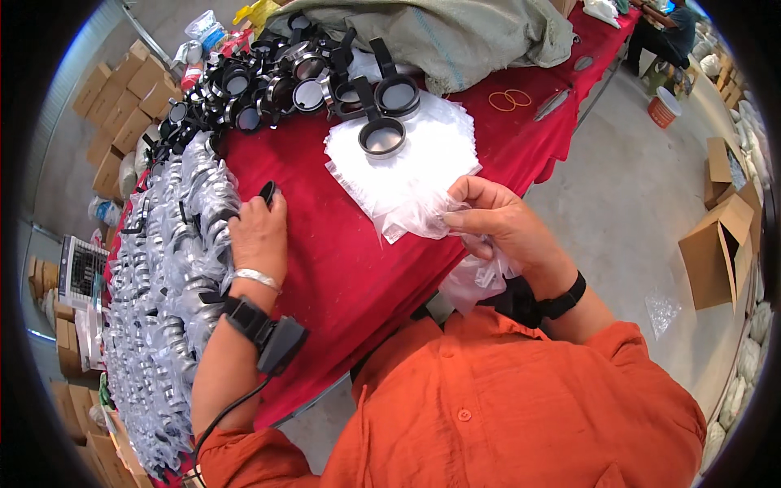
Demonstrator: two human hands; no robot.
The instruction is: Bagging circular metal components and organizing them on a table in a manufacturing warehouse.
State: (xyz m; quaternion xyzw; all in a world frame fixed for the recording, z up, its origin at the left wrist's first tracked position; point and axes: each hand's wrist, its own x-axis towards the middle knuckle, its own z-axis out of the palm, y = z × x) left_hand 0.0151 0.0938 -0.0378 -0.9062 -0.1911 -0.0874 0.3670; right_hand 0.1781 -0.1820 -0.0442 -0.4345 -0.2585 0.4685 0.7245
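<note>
My left hand [259, 236] is closed around a bagged piece, whose black handle end [268, 192] pokes out past the fingers. It rests against the rows of bagged pieces [175, 285] on the left of the table. On the right, my right hand [506, 224] pinches thin clear plastic bags [480, 281] between thumb and fingers, just beyond the near edge of the bag stack. On that fanned stack of clear bags [423, 150] lie two round metal pieces with black rims and black handles [381, 137].
Loose black-handled round pieces [244, 89] are heaped at the back left of the red-covered table [325, 268]. A grey-green sack [464, 41], rubber bands [510, 100] and scissors [553, 104] lie behind. Cartons [720, 248] stand on the floor at right; a person [671, 37] sits farther back.
</note>
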